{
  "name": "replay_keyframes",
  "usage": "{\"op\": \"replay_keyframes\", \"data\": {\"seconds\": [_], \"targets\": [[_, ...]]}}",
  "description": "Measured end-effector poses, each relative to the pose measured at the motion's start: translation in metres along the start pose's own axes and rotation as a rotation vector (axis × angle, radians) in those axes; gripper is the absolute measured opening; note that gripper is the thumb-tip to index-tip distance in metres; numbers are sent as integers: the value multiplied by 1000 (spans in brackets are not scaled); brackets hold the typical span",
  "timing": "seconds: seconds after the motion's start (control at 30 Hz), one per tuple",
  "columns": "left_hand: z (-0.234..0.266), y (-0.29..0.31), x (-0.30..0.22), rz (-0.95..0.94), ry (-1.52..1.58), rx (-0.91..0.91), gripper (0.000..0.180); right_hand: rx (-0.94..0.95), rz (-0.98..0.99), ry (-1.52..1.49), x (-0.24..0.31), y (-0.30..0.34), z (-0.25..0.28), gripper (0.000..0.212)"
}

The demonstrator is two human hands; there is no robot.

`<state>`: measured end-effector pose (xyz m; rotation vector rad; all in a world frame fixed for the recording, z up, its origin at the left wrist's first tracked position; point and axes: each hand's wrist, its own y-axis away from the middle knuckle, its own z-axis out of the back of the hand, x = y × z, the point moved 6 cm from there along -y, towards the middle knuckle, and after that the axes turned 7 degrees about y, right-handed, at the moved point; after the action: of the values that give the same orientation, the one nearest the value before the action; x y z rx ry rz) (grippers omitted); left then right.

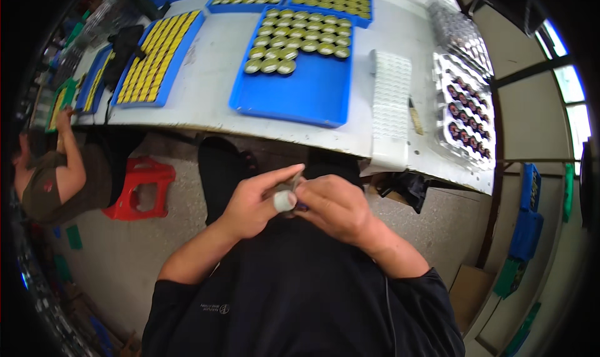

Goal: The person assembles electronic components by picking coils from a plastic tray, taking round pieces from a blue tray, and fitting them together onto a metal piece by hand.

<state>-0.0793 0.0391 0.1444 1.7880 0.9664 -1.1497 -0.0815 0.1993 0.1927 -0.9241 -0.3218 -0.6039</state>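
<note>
- Right hand [340, 207]: pinching small, dark-purplish, blurred piece [302, 205]; probably light, stiff, best edge-held.
- Left hand [253, 204], white-covered thumb [285, 201]: adjoining at nine o'clock; cannot tell grip.

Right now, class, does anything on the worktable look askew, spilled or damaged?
Only mildly: the white sheet seems to droop over the front edge of the worktable instead of lying wholly flat. I can see no spill or clear damage.
</note>
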Motion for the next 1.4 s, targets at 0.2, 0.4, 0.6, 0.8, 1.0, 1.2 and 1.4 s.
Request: {"op": "replay_keyframes", "data": {"seconds": [0.2,0.4,0.6,0.8,1.0,1.2,1.4], "targets": [[-6,1,-1,-172,-39,-11,55,-22,-145,-95,-9,9,-5,27],[3,-7,-1,-240,-47,-30,53,-114,-136,5,-13,3,28,29],[20,-10,-3,-206,81,-200,54,-279,-534,139,-111,-7,134,33],[5,-12,16,-112,75,-183,53,-187,-893,684,-247,-26,251,37],[16,-8,21,-102,70,-239,52,422,-1036,1036,-313,-47,260,50],[23,-8,21,-107,33,-297,53,440,-971,1046,-324,-54,262,39],[20,-15,27,-82,47,-268,52,362,-799,971,-345,-35,260,28]]}}
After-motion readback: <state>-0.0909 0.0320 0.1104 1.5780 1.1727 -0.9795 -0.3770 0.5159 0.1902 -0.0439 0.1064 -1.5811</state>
